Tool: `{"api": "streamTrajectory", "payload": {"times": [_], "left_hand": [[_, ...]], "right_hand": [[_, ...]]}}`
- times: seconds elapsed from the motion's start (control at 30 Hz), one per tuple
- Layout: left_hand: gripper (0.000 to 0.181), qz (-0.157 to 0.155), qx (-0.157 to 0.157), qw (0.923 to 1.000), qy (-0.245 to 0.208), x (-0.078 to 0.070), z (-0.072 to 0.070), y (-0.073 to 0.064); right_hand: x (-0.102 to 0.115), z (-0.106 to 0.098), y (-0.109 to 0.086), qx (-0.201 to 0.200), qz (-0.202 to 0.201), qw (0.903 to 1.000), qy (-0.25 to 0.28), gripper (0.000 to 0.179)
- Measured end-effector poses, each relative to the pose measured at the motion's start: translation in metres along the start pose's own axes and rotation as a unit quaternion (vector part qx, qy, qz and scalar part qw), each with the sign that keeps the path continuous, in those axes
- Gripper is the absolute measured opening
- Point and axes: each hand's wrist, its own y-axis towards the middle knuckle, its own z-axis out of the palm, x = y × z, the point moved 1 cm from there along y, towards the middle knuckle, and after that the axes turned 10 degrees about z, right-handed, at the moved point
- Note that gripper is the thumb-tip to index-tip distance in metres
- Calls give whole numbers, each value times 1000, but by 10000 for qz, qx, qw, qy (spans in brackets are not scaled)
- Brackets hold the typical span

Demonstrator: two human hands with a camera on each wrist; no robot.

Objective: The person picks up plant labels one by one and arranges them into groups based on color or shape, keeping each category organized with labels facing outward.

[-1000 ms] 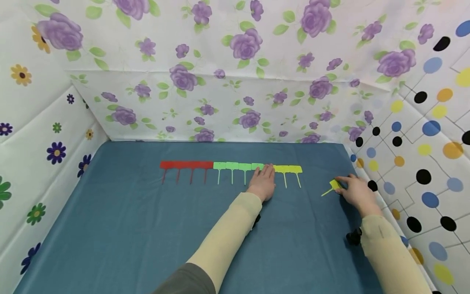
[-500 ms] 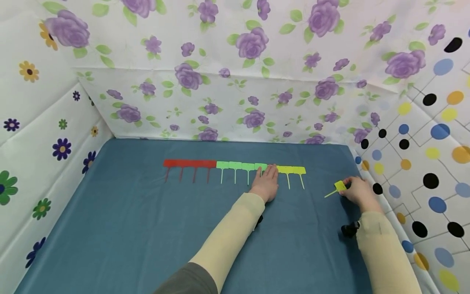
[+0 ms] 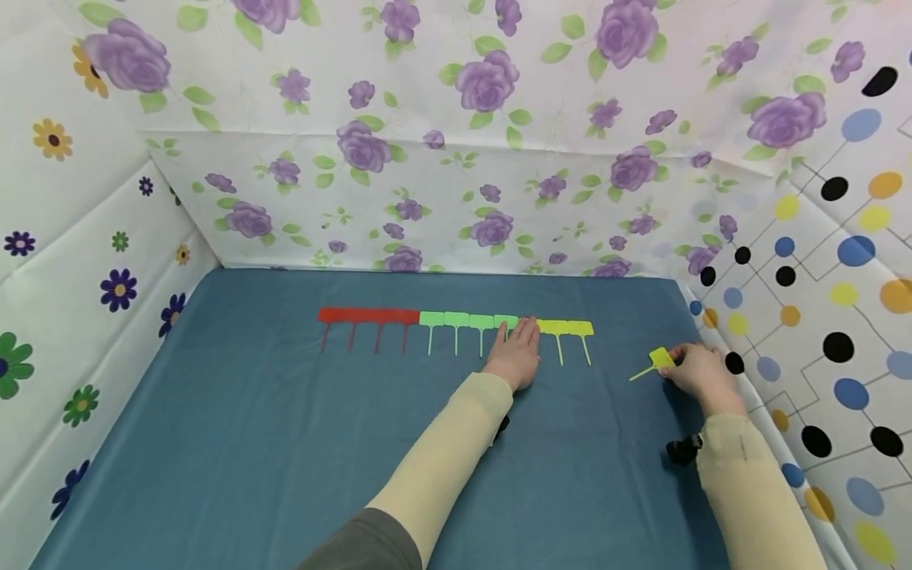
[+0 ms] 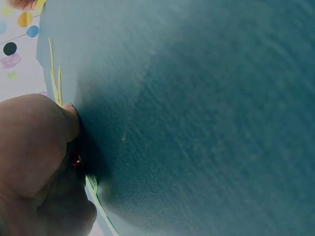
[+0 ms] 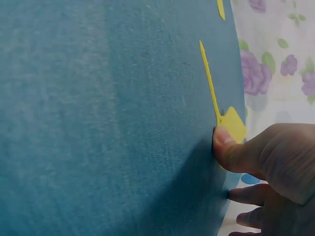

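A row of flat tags with thin stems lies across the far part of the table: red tags [image 3: 368,316] at the left, green tags [image 3: 457,319] in the middle, yellow tags [image 3: 574,328] at the right. My left hand [image 3: 514,360] rests on the row with straight fingers where green meets yellow, hiding part of it. In the left wrist view, yellow stems [image 4: 55,83] and a green stem [image 4: 102,206] show beside that hand. Off the row's right end, my right hand [image 3: 704,375] pinches a separate yellow tag [image 5: 233,125] by its head, its stem pointing left.
A blue cloth [image 3: 285,459] covers the table. Behind it rises a white sheet with purple flowers [image 3: 484,229]. A dotted sheet [image 3: 819,317] borders the right side, close to my right hand, and a flowered sheet [image 3: 93,317] the left.
My right hand has shifted its grip on the yellow tag, and its head shows more now. The head view has shifted slightly. My left hand stays on the row.
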Motion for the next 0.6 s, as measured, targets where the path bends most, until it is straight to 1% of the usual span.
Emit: {"api": "streamTrajectory", "payload": {"times": [0.17, 0.27, 0.37, 0.5, 0.6], "left_hand": [[64, 14, -18, 10000, 15, 0, 1, 2], [64, 42, -25, 10000, -37, -1, 1, 3], [64, 33, -12, 9999, -103, -1, 0, 2], [64, -37, 40, 9999, -122, -1, -1, 1], [63, -41, 62, 9999, -118, -2, -1, 1]], "right_hand": [[-6, 6, -3, -248, -299, 9992, 80, 44], [-11, 6, -7, -271, -492, 9978, 343, 40], [-14, 3, -11, -162, -582, 9955, 731, 38], [-12, -5, -16, -52, -643, 9889, 1342, 49], [-7, -13, -19, 9, -784, 9824, 1692, 58]]}}
